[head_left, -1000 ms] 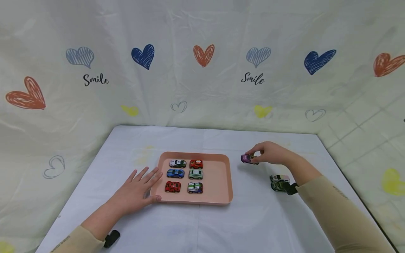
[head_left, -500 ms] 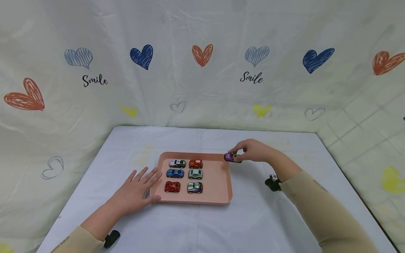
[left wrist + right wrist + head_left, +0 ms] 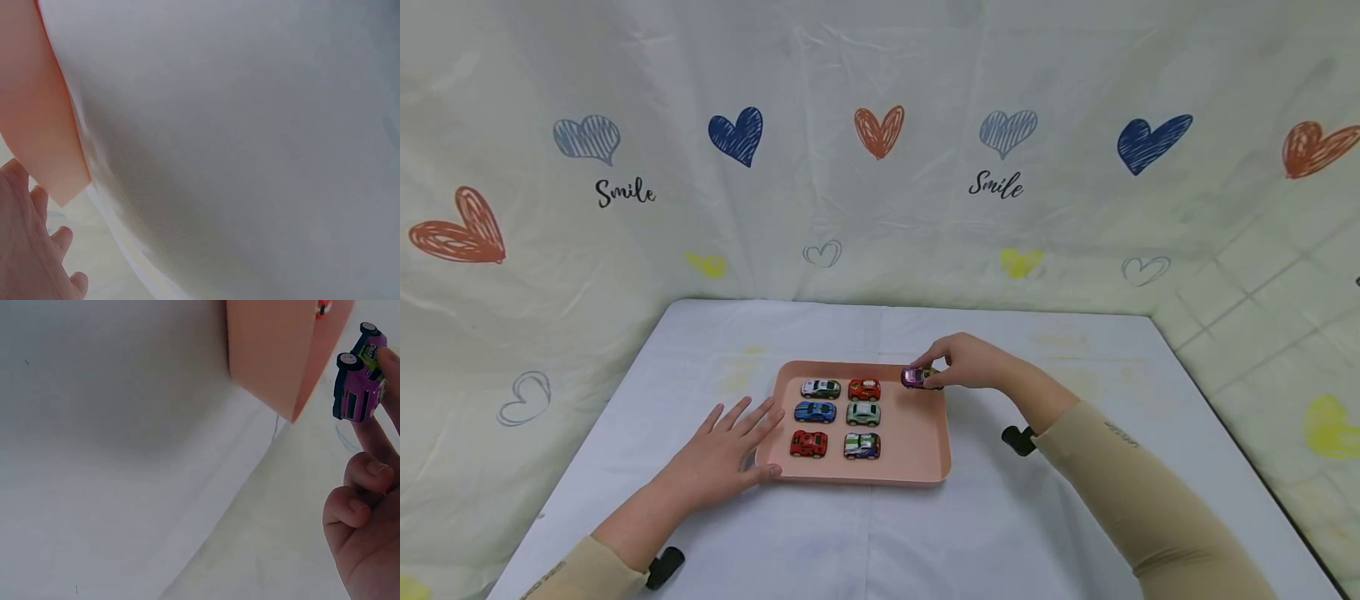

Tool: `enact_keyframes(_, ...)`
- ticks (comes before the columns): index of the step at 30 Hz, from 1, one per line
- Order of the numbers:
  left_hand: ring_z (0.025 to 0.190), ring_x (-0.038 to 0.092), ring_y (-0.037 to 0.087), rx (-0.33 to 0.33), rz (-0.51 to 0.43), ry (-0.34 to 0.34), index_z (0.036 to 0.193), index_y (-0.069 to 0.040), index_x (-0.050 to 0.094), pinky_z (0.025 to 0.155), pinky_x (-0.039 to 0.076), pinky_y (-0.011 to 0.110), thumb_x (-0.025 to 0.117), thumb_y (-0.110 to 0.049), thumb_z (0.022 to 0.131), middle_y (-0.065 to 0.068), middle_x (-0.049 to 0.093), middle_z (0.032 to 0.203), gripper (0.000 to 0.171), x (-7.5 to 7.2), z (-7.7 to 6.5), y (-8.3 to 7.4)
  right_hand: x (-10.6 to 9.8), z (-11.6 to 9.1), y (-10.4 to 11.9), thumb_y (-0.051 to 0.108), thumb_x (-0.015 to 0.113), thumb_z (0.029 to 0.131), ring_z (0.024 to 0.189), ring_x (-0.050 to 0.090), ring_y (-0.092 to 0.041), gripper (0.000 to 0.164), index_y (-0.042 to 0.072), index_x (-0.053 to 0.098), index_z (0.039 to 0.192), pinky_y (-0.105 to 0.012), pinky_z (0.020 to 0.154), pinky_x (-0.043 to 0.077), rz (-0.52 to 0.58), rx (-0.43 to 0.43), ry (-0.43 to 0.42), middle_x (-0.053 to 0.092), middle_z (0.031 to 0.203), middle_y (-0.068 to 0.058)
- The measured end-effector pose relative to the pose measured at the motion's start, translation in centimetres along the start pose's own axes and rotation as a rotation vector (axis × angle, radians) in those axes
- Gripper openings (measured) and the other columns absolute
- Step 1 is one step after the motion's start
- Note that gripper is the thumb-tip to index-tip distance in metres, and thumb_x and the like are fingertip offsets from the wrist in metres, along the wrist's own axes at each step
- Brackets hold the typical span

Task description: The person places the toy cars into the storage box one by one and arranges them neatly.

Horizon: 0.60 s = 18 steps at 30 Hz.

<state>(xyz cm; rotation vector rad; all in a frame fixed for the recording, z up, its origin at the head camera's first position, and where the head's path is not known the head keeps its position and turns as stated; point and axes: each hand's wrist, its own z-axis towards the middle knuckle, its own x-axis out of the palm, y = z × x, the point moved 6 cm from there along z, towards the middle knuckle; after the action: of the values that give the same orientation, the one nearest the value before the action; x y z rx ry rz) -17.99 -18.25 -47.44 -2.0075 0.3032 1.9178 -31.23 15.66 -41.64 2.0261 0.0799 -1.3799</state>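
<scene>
Between thumb and fingers my right hand (image 3: pixel 973 360) pinches a purple toy car (image 3: pixel 916 378), held over the back right part of the pink tray (image 3: pixel 917 450). The right wrist view shows the purple toy car (image 3: pixel 362 381) with its wheels toward the camera's side. My left hand (image 3: pixel 722 454) lies with spread, straight fingers on the tray's left rim, its thumb at the front left corner. Inside the tray, two columns of small toy cars stand in the left and middle part, among them a blue car (image 3: pixel 815 412), a red car (image 3: pixel 808 443) and a pale green car (image 3: pixel 863 413).
A white cloth (image 3: pixel 820 542) covers the table. Black straps with camera pieces (image 3: pixel 666 568) sit at both wrists. Behind the table hangs a pale curtain (image 3: pixel 940 217) printed with hearts. The right sleeve (image 3: pixel 1135 483) covers the table's right side.
My right hand has carried the purple toy car leftward, from beside the tray to over its back right part. The left hand has stayed on the tray's rim.
</scene>
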Motion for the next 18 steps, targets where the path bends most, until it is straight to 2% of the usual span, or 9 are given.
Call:
enact_keyframes(4,0.149,0.02,0.036,-0.001,-0.001,-0.002,0.156,-0.025,0.035,0.119,0.011,0.06,0.055,-0.071,0.087,0.0,0.027,0.163,0.085,0.0,0.0,0.0,1.0,0.5,0.4,0.029,0.077,0.087,0.105,0.058,-0.017,0.027,0.026,0.076,0.114,-0.037,0.089,0.052,-0.069,0.015,0.002,0.067,0.115,0.006)
enact_keyframes(11,0.149,0.021,0.036,0.0,0.006,-0.003,0.156,-0.025,0.035,0.119,0.012,0.06,0.056,-0.071,0.087,-0.001,0.027,0.163,0.085,-0.1,0.0,0.0,2.8,1.6,1.1,0.029,0.076,0.088,0.082,0.056,-0.011,0.021,0.023,0.078,0.109,-0.031,0.077,0.051,-0.237,-0.001,0.052,0.068,0.094,0.01)
enact_keyframes(18,0.149,0.021,0.036,-0.005,0.007,-0.003,0.156,-0.025,0.034,0.119,0.012,0.06,0.055,-0.071,0.087,0.0,0.027,0.163,0.086,0.0,0.0,0.0,3.8,2.0,1.3,0.029,0.075,0.089,0.08,0.056,-0.011,0.021,0.024,0.077,0.109,-0.03,0.075,0.051,-0.307,-0.002,0.064,0.068,0.092,0.01)
